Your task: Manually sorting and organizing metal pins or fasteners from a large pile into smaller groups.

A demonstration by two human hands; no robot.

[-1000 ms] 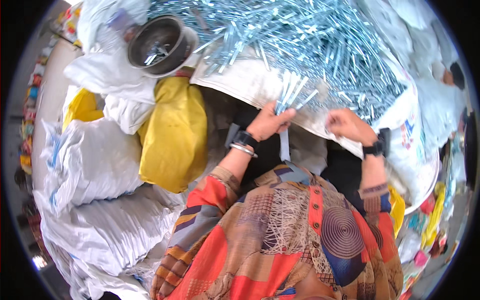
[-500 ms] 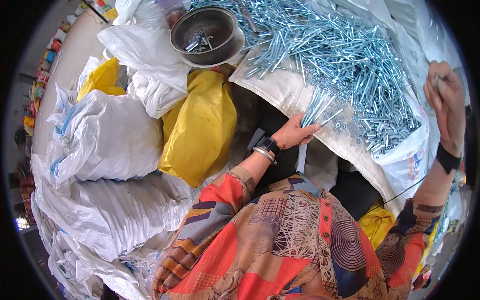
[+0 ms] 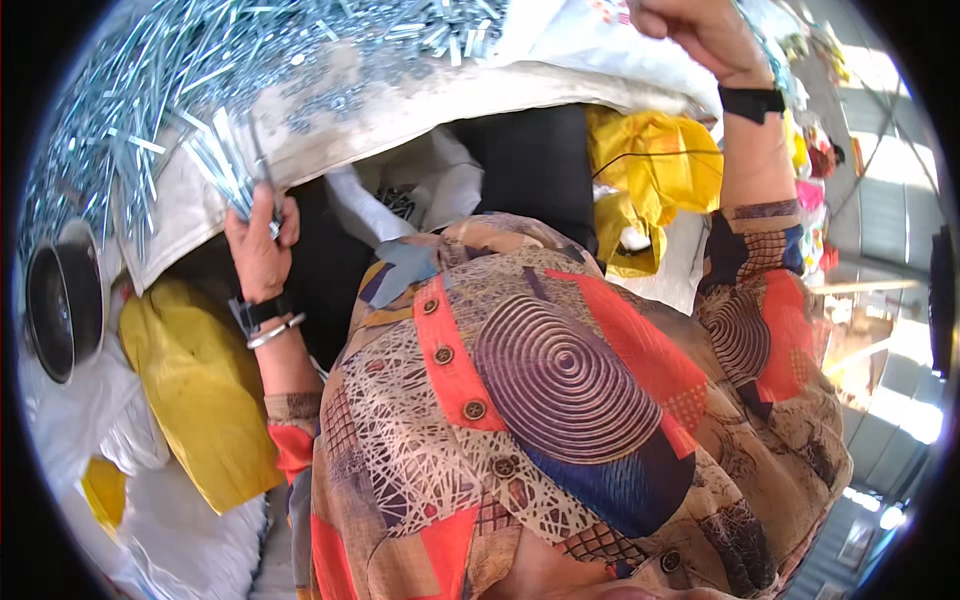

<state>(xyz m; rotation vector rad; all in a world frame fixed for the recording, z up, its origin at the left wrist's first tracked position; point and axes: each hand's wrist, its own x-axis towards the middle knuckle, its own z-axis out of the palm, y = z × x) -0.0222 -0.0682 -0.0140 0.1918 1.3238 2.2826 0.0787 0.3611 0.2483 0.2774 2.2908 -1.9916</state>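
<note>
My left hand [image 3: 262, 245] is closed round a fanned bundle of long, thin, silvery bolts [image 3: 222, 165], held upright at the near edge of a pale cloth sheet [image 3: 320, 130]. Beyond it spreads a big heap of similar loose bolts [image 3: 130, 90]. Small nuts or washers [image 3: 335, 98] are scattered on the sheet. My right hand [image 3: 700, 35] is raised at the upper right over a white plastic sack [image 3: 590, 45]. Its fingers are curled and partly cut off by the picture's edge, so what they hold is hidden.
An open white bag [image 3: 455, 180] with metal pieces inside lies between my dark-clad legs. A dark metal bowl [image 3: 65, 300] stands at the far left. Yellow sacks lie at the left [image 3: 195, 390] and right [image 3: 655, 165], with white sacks [image 3: 190, 530] at lower left.
The view has swung to the right, so the heap, bowl and left hand now appear further left. The left hand still grips the bolts. The right hand remains raised.
</note>
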